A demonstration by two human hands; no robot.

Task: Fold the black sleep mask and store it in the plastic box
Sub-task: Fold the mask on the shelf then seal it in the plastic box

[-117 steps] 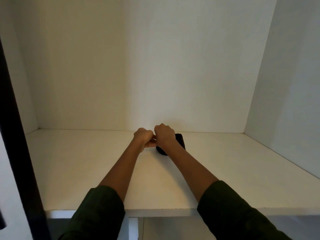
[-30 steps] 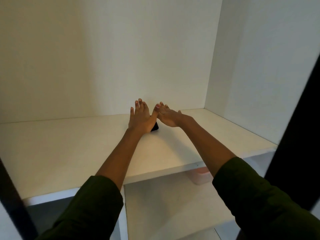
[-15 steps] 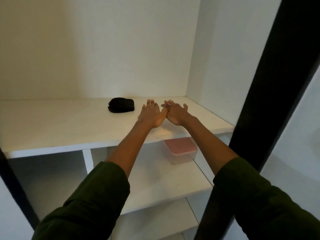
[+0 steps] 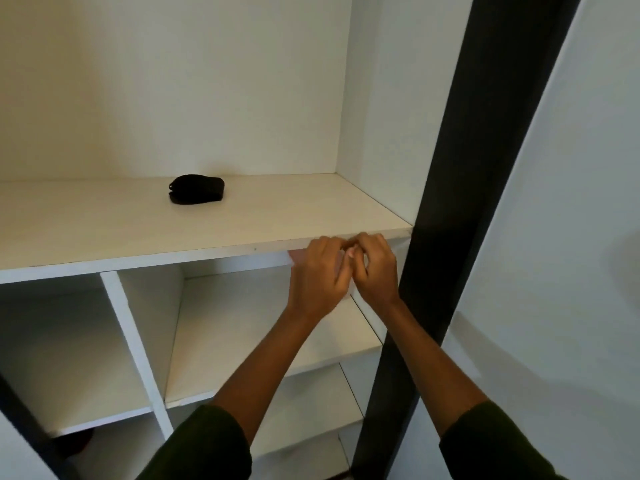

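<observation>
One black sleep mask (image 4: pixel 196 194), folded, is recorded on the upper shelf (image 4: pixel 104 233). Two hands are counted: the left hand (image 4: pixel 320 277) and the right hand (image 4: pixel 375 266), held together just below that shelf's front edge. Two dark green sleeves are noted, one per arm. One upright white divider (image 4: pixel 138 344) is seen beneath the upper shelf. One black vertical post (image 4: pixel 450 168) is registered at the right.

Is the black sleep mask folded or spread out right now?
Folded: the sleep mask lies as a compact doubled-over bundle on the upper shelf, untouched.
</observation>
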